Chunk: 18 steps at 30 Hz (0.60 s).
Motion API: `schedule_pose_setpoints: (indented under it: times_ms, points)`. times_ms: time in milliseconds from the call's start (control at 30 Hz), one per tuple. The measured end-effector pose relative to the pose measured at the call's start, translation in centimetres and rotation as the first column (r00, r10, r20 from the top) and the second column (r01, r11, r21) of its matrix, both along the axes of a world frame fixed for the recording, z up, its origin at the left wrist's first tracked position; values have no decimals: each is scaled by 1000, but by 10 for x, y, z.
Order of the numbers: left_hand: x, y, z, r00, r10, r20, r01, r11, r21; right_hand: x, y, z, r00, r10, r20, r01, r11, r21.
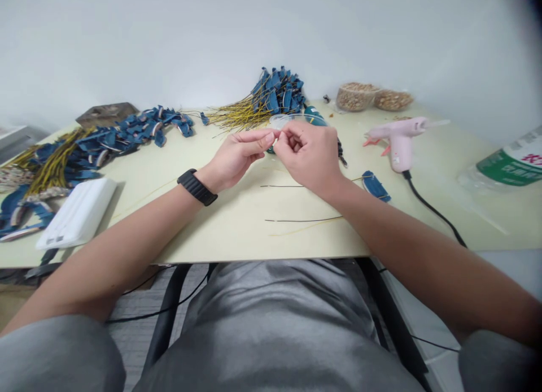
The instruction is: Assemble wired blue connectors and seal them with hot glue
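Observation:
My left hand [242, 155], with a black band on its wrist, is closed in a pinch near the middle of the table. Its fingertips meet those of my right hand [310, 155], whose fingers are curled and pressed together. Whatever lies between the fingertips is too small to make out. Beneath my right hand and forearm, thin dark wires [292, 220] rest on the table. A blue piece [375, 186] with a yellow wire lies just beyond my right forearm. Behind my hands are a clear round item [282, 120] and a green tool [314, 116], both partly hidden.
Blue pieces on yellow wires form a bundle [277, 92] at the back and a pile [122, 135] at left. A white box [77, 212] lies front left. At right are a pink glue gun [401, 140] with cord, bags of granules [356, 97] and a bottle [512, 165].

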State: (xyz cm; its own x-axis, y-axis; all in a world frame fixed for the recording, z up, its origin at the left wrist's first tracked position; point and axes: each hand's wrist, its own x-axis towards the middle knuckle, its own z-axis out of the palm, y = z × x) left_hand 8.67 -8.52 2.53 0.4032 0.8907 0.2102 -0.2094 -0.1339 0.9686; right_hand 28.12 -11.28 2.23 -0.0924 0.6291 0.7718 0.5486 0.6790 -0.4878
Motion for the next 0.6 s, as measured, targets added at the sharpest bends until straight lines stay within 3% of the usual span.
schedule_pose_setpoints:
  times_ms: [167, 367, 467, 600]
  points:
    - [7, -6, 2, 995, 98, 30, -101, 988, 113, 0, 5, -3, 999, -21, -26, 22, 999, 48]
    - [7, -5, 8, 941, 327, 82, -337, 910, 240, 4, 11, -1, 989, -44, -140, 51, 998, 48]
    - [-1, 7, 6, 925, 374, 67, -378, 886, 270, 5, 16, -3, 956, 108, -274, -140, 985, -102]
    - [-10, 25, -2, 919, 390, 55, -393, 897, 200, 4, 21, -7, 861, 301, -411, -426, 868, -255]
